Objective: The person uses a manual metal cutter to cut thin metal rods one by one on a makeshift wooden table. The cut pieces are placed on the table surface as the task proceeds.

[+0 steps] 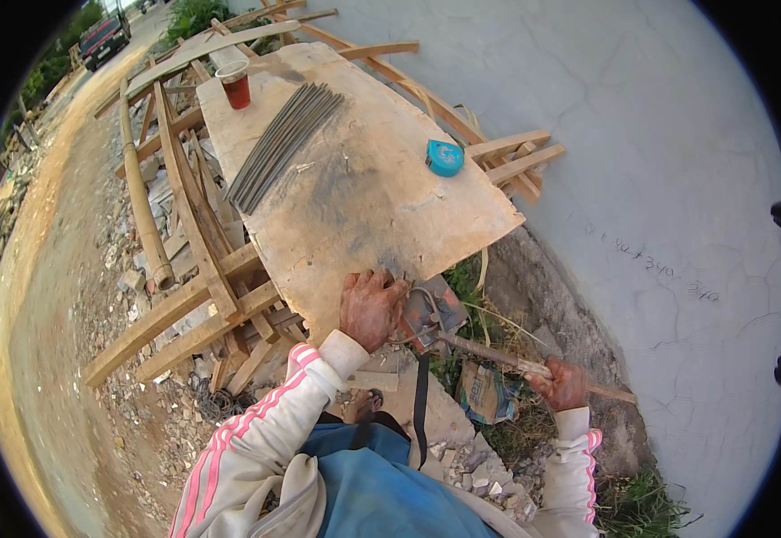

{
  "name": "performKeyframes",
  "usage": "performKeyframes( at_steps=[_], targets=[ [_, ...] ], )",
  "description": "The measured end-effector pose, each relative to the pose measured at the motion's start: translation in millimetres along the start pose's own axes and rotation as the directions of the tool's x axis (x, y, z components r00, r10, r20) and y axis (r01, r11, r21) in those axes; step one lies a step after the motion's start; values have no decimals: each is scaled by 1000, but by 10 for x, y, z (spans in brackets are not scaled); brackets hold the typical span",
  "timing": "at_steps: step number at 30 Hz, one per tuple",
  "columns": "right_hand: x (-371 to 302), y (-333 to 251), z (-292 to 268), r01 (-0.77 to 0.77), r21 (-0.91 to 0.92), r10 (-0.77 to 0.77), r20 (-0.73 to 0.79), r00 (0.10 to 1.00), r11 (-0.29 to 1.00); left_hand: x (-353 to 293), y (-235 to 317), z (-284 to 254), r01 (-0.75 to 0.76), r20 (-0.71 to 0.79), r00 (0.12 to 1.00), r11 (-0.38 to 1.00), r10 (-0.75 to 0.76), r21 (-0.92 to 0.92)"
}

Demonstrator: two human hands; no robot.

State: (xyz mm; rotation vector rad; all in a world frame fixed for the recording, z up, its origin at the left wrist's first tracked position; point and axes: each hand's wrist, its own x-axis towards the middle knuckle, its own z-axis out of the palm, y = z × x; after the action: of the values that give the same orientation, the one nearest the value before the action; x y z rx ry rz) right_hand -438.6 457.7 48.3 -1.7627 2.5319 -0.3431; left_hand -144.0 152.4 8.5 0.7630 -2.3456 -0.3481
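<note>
Left hand: back uppermost, knuckles bent, fingers curled. Left forearm slants up and rightward from lower edge. Right hand: lower, well apart, fingers wrapped in a grip. Right forearm near upright. Both sleeved to wrists.

Whatever lies beneath the left hand is hidden.

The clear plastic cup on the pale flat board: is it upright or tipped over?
Upright: the clear plastic cup stands rim up, with red liquid inside.
</note>
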Motion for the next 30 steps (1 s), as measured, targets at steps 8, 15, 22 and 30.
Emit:
performKeyframes(
  at_steps=[8, 15, 22, 30],
  targets=[
    [-55, -62, 8, -36, -23, 35, -41, 999, 999, 3, 1, -8, -4, 1, 1000, 1000, 4, 10],
    [-376, -432, 83, -168, -48, 161, -131, 978, 985, 10, -31, -1, -3, 63, 998, 999, 1, 42],
    [-939, -1349, 254, -501, 27, 498, -163, 852, 865, 23, -48, -4, -15, 61, 998, 1000, 14, 19],
    [-1125, -2504, 482, -763, 120, 767, -215, 604, 635, 71, -165, 16, -58, 81, 995, 997, 61, -50]
  ],
)
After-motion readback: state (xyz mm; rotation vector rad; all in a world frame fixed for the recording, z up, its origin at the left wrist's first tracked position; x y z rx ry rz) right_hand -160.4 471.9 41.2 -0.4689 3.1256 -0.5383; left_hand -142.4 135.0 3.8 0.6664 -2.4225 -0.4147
